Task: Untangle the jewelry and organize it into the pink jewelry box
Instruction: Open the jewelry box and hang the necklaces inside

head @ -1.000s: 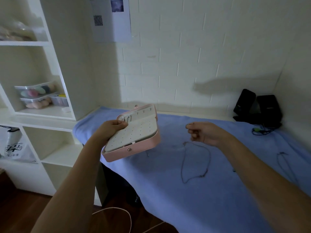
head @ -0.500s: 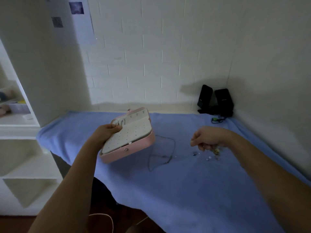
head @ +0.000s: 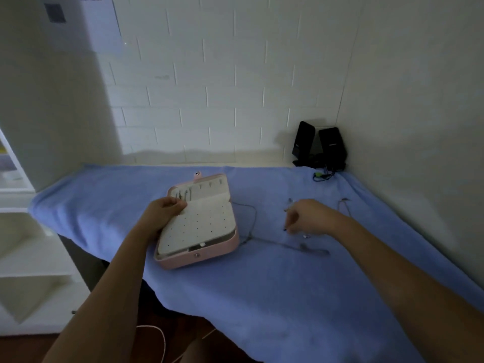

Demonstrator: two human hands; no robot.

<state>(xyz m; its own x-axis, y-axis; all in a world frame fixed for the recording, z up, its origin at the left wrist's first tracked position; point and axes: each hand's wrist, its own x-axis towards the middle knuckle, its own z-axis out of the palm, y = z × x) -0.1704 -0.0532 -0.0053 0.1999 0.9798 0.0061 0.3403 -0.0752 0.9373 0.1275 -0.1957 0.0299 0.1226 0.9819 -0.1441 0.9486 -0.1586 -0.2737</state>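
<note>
Dim corner: white brick wall (head: pixel 209 100), table under a blue cloth (head: pixel 262 297). On that cloth, the pink jewelry box (head: pixel 199 226), open and tilted, gripped by the left hand (head: pixel 162 213) with fingers curled round its left edge. Just right of the box, a thin necklace chain (head: pixel 255 213) lying loose. Further right of the box, small earring-like pieces (head: pixel 305 235) and, low over them, the right hand (head: pixel 311 217), fingers curled downward and close together. Pinching something or not: impossible to tell through the blur. Probably the step of picking one small piece. Next, likely: pinch finely, carry to the box, press into a hole of the white panel.
</note>
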